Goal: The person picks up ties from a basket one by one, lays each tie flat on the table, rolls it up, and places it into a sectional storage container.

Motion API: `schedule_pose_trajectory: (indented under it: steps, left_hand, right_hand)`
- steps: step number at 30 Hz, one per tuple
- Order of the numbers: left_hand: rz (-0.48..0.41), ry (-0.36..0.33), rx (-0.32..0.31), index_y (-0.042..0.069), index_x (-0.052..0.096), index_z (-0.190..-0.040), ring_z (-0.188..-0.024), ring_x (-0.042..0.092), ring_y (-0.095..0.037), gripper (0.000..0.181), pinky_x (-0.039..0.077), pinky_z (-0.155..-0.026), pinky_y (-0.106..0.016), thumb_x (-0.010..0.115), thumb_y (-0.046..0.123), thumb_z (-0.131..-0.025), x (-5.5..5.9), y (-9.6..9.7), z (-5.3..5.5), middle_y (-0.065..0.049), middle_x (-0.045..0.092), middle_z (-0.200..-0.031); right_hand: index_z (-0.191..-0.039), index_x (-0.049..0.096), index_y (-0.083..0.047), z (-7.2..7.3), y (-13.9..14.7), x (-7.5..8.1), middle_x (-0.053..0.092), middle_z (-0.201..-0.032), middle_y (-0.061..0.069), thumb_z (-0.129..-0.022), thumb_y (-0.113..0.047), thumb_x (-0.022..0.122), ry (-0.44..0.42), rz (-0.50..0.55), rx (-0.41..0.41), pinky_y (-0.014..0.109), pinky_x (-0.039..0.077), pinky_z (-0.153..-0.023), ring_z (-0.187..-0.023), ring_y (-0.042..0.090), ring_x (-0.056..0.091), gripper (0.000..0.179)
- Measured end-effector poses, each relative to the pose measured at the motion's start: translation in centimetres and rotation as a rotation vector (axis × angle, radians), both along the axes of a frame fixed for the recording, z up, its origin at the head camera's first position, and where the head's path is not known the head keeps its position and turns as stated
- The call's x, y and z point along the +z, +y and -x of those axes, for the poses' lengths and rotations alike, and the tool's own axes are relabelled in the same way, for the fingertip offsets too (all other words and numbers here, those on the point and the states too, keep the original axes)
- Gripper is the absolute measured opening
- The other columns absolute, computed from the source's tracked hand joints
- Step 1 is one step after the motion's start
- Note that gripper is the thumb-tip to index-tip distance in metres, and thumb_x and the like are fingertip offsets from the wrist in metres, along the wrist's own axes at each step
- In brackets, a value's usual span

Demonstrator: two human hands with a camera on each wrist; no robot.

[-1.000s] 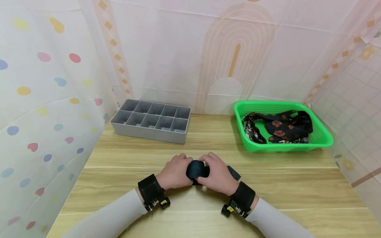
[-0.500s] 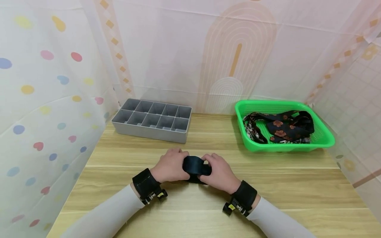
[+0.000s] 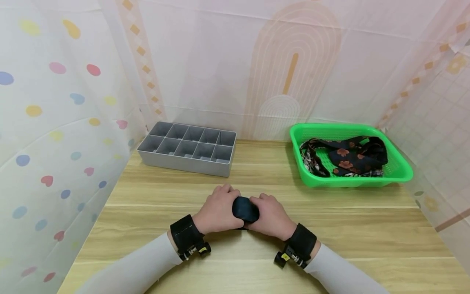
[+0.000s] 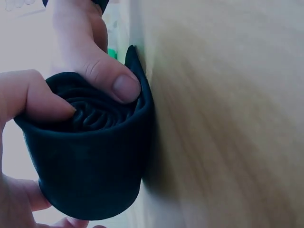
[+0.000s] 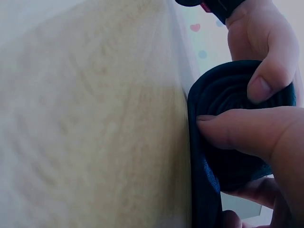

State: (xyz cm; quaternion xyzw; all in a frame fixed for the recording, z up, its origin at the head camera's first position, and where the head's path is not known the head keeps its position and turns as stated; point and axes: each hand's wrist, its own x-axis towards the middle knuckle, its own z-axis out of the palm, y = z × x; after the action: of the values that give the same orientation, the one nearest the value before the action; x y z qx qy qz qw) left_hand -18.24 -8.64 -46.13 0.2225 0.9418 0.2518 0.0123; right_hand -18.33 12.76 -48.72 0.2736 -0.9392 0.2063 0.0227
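Note:
A dark navy necktie (image 3: 244, 209), wound into a thick roll, rests on the table between my two hands. In the left wrist view the necktie (image 4: 85, 166) shows its spiral end, with a flap standing off the roll beside the tabletop. My left hand (image 3: 219, 210) grips the roll from the left, its thumb pressed on the coiled end. From the right, my right hand (image 3: 271, 214) holds the same roll between thumb and fingers. A loose length of the necktie (image 5: 205, 190) runs along the tabletop under the right hand in the right wrist view.
A grey divided organizer (image 3: 183, 163) with several compartments stands at the back left. At the back right is a green plastic basket (image 3: 352, 182) holding dark floral neckties (image 3: 349, 157). Patterned curtains (image 3: 205, 61) hang behind the wooden table (image 3: 242, 265) and at its sides.
The roll and my left hand shifted left, then came back right. The right hand now sits closer around the roll. The tail once visible beyond the right hand is hidden in the head view.

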Motion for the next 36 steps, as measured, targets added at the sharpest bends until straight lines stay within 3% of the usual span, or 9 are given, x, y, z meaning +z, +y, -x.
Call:
schedule_pose_trajectory:
  steps: [10,18,26,32,36]
  left_hand:
    - [0.005,-0.008,-0.005,0.015,0.069,-0.115,-0.092,0.05,-0.025,0.052,0.047,-0.068,-0.039,0.084,0.04,-0.072,-0.2,0.2,-0.1,-0.006,0.059,-0.107]
    - [-0.024,-0.021,-0.053,0.015,0.066,-0.113,-0.088,0.052,-0.021,0.048,0.047,-0.077,-0.036,0.083,0.037,-0.073,-0.5,0.0,0.2,-0.003,0.061,-0.1]
    - [-0.034,-0.057,-0.113,0.01,0.06,-0.125,-0.092,0.058,-0.021,0.068,0.053,-0.083,-0.04,0.092,0.028,-0.067,-0.9,-0.5,0.8,-0.007,0.063,-0.107]
    - [-0.037,-0.107,-0.098,0.007,0.059,-0.127,-0.094,0.059,-0.023,0.073,0.054,-0.085,-0.043,0.094,0.026,-0.065,-1.5,-0.8,1.3,-0.01,0.062,-0.11]
    - [-0.036,-0.112,-0.09,0.009,0.063,-0.121,-0.089,0.058,-0.021,0.063,0.053,-0.082,-0.041,0.093,0.026,-0.068,-1.8,-0.8,1.4,-0.008,0.061,-0.105]
  right_hand:
    - [-0.109,0.071,-0.016,0.0,-0.1,0.0,0.062,-0.089,0.0,-0.075,-0.045,0.094,-0.005,0.005,-0.001,0.033,0.045,-0.075,-0.08,0.014,0.054,0.051]
    - [-0.11,0.072,-0.016,0.1,-0.1,-0.1,0.063,-0.09,0.0,-0.075,-0.046,0.093,-0.015,0.005,-0.006,0.033,0.046,-0.076,-0.081,0.015,0.056,0.052]
    - [-0.109,0.072,-0.015,0.7,0.3,-0.1,0.066,-0.09,0.001,-0.074,-0.043,0.095,-0.032,0.035,-0.029,0.035,0.049,-0.075,-0.08,0.015,0.058,0.05]
    - [-0.108,0.071,-0.015,1.0,0.5,-0.2,0.067,-0.091,0.001,-0.074,-0.043,0.095,-0.042,0.031,-0.022,0.035,0.05,-0.074,-0.081,0.015,0.059,0.05]
    - [-0.11,0.072,-0.015,1.0,0.6,-0.3,0.067,-0.091,0.002,-0.073,-0.042,0.096,-0.039,0.038,-0.018,0.036,0.051,-0.075,-0.081,0.016,0.06,0.051]
